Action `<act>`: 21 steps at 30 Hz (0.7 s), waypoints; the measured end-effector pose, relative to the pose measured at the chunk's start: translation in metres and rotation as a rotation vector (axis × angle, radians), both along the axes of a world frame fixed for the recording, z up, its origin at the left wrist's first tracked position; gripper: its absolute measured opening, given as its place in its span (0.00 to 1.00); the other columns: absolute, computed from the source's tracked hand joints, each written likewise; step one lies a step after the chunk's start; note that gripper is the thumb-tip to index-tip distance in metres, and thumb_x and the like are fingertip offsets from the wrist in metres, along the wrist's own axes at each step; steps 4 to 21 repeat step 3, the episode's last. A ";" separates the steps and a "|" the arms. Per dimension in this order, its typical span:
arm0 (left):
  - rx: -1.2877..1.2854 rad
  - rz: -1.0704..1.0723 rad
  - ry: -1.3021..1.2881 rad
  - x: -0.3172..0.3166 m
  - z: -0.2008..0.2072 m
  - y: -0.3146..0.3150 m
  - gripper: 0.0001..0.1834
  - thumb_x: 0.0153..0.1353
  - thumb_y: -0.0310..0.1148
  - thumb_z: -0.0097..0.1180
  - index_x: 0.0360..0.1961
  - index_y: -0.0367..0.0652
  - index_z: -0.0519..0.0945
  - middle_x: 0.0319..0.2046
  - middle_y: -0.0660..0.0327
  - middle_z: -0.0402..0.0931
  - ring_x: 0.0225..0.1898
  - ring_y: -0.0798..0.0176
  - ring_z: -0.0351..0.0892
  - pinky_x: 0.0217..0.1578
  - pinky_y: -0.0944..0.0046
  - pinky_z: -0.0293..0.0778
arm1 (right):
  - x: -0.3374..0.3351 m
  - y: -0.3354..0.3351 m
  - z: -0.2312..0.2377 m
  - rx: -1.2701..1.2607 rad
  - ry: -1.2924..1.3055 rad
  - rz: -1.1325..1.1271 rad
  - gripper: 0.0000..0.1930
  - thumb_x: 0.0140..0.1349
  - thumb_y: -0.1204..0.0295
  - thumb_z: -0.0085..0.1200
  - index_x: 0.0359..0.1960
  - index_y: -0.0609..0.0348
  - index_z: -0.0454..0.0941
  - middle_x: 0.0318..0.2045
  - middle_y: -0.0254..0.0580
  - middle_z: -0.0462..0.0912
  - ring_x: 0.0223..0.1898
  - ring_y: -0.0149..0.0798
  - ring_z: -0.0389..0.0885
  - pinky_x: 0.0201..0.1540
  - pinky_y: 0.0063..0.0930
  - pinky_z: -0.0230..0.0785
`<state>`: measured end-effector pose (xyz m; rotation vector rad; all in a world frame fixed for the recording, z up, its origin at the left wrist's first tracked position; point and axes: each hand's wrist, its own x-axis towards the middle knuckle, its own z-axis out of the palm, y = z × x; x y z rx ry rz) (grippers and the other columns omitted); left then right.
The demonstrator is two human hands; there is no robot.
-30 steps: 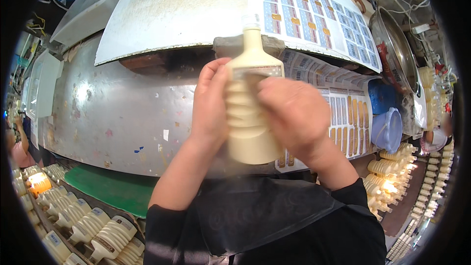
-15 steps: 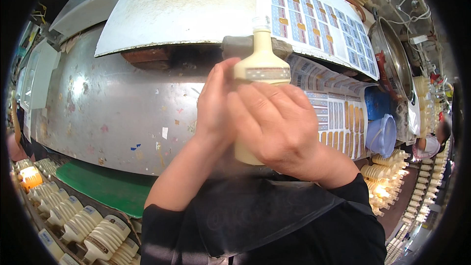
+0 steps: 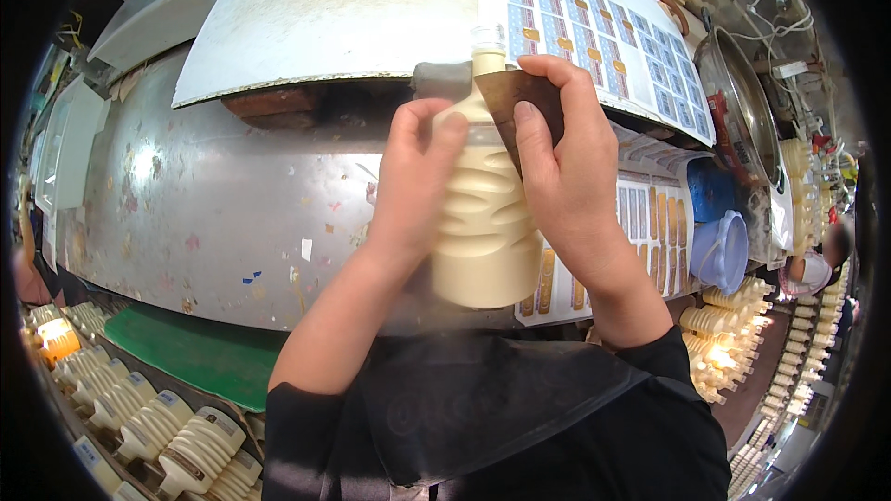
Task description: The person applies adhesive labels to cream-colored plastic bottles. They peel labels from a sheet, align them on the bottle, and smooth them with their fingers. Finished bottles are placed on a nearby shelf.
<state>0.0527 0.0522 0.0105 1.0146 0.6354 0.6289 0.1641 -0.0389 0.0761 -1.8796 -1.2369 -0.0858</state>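
A cream bottle [image 3: 490, 250] with a ribbed body and a clear threaded neck lies in front of me, its neck pointing away. My left hand [image 3: 418, 167], slightly blurred, grips the bottle's left side with the thumb on its shoulder. In my right hand [image 3: 571, 148], a flat dark brown scraper [image 3: 529, 107] is pinched between thumb and fingers. Its edge lies along the bottle's shoulder and right side, over the label band there. A grey padded roll [image 3: 441, 81] sits behind the bottle's neck.
Sheets of blue and gold labels [image 3: 575, 28] lie on the raised white board [image 3: 325, 19] and below it on the right. A purple bucket [image 3: 722, 250] stands at the right. Stacked cream bottles [image 3: 200, 445] fill both lower sides, with a green board [image 3: 200, 353] at left.
My right hand has shifted from lying across the bottle to its right side, and the brown scraper now shows in it. The left thumb has come over the bottle's shoulder.
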 end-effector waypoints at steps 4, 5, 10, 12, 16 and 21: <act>0.126 -0.021 0.003 -0.001 -0.009 0.006 0.20 0.76 0.47 0.55 0.56 0.44 0.73 0.46 0.65 0.78 0.48 0.71 0.77 0.51 0.64 0.77 | 0.005 -0.006 -0.008 0.026 0.101 -0.015 0.17 0.68 0.78 0.52 0.58 0.61 0.72 0.54 0.55 0.79 0.56 0.56 0.80 0.58 0.46 0.71; 0.126 -0.021 0.003 -0.001 -0.009 0.006 0.20 0.76 0.47 0.55 0.56 0.44 0.73 0.46 0.65 0.78 0.48 0.71 0.77 0.51 0.64 0.77 | 0.005 -0.006 -0.008 0.026 0.101 -0.015 0.17 0.68 0.78 0.52 0.58 0.61 0.72 0.54 0.55 0.79 0.56 0.56 0.80 0.58 0.46 0.71; 0.126 -0.021 0.003 -0.001 -0.009 0.006 0.20 0.76 0.47 0.55 0.56 0.44 0.73 0.46 0.65 0.78 0.48 0.71 0.77 0.51 0.64 0.77 | 0.005 -0.006 -0.008 0.026 0.101 -0.015 0.17 0.68 0.78 0.52 0.58 0.61 0.72 0.54 0.55 0.79 0.56 0.56 0.80 0.58 0.46 0.71; 0.126 -0.021 0.003 -0.001 -0.009 0.006 0.20 0.76 0.47 0.55 0.56 0.44 0.73 0.46 0.65 0.78 0.48 0.71 0.77 0.51 0.64 0.77 | 0.005 -0.006 -0.008 0.026 0.101 -0.015 0.17 0.68 0.78 0.52 0.58 0.61 0.72 0.54 0.55 0.79 0.56 0.56 0.80 0.58 0.46 0.71; 0.126 -0.021 0.003 -0.001 -0.009 0.006 0.20 0.76 0.47 0.55 0.56 0.44 0.73 0.46 0.65 0.78 0.48 0.71 0.77 0.51 0.64 0.77 | 0.005 -0.006 -0.008 0.026 0.101 -0.015 0.17 0.68 0.78 0.52 0.58 0.61 0.72 0.54 0.55 0.79 0.56 0.56 0.80 0.58 0.46 0.71; 0.126 -0.021 0.003 -0.001 -0.009 0.006 0.20 0.76 0.47 0.55 0.56 0.44 0.73 0.46 0.65 0.78 0.48 0.71 0.77 0.51 0.64 0.77 | 0.005 -0.006 -0.008 0.026 0.101 -0.015 0.17 0.68 0.78 0.52 0.58 0.61 0.72 0.54 0.55 0.79 0.56 0.56 0.80 0.58 0.46 0.71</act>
